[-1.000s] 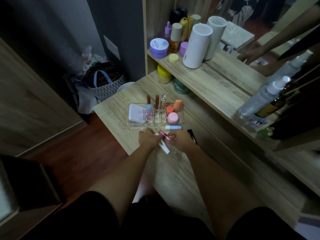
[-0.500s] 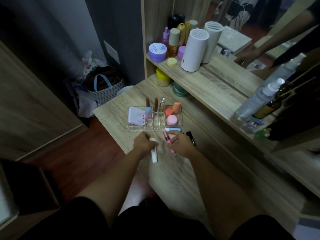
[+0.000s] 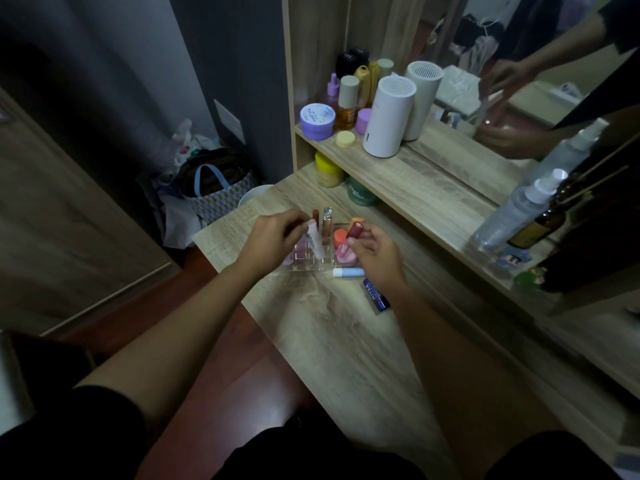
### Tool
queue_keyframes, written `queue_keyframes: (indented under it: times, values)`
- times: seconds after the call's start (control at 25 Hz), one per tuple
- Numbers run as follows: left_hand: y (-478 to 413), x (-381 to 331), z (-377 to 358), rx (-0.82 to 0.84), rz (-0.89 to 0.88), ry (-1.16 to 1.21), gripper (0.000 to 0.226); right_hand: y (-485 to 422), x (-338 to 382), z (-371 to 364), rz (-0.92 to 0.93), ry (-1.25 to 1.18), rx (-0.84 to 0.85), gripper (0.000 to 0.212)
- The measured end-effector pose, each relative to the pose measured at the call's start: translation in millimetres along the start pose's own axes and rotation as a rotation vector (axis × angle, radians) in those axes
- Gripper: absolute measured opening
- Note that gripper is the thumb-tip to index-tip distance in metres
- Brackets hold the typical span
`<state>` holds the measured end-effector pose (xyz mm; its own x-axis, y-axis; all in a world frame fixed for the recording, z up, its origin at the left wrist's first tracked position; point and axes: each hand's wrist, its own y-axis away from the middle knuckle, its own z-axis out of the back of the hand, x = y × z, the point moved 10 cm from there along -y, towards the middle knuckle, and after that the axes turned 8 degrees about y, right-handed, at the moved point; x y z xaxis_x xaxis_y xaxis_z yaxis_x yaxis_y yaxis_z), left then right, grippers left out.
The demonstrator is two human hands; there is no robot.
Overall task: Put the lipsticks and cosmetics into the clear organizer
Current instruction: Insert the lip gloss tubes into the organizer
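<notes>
The clear organizer (image 3: 313, 265) sits on the wooden dresser top (image 3: 332, 327), with several lipsticks and round cosmetics in its slots. My left hand (image 3: 273, 237) is over its left part, gripping a white tube (image 3: 316, 241) that stands tilted in the slots. My right hand (image 3: 375, 252) is over the right compartment, holding a dark pink lipstick (image 3: 354, 231) by its lower end. A pale blue lip balm (image 3: 349, 272) lies on the top just in front of the organizer. A dark blue stick (image 3: 375, 295) lies beside my right wrist.
A raised shelf (image 3: 398, 174) behind the organizer carries a purple jar (image 3: 317, 121), bottles and a white cylinder (image 3: 388, 116). Two jars sit under it. A spray bottle (image 3: 516, 213) stands at the right by the mirror. A bag (image 3: 214, 188) lies on the floor to the left.
Both hands rose from the bare dresser top to the organizer, the left carrying the white tube, the right the pink lipstick. The dark blue stick is now uncovered.
</notes>
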<state>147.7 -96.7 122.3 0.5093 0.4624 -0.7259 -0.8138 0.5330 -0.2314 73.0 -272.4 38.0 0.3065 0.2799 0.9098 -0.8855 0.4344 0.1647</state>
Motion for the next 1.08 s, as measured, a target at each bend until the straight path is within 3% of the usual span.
queue_keyframes:
  times: [0.28, 0.92, 1.08]
  values:
    - [-14, 8, -15, -0.041, -0.029, -0.302, 0.018, -17, 11, -16, 0.045, 0.054, 0.019, 0.033]
    - [-23, 35, -55, 0.143, -0.004, -0.538, 0.027, -38, 2, -46, 0.183, 0.354, 0.042, 0.025]
    - [-26, 34, -49, 0.125, -0.007, -0.595, 0.028, -42, 4, -48, 0.194, 0.362, 0.031, 0.025]
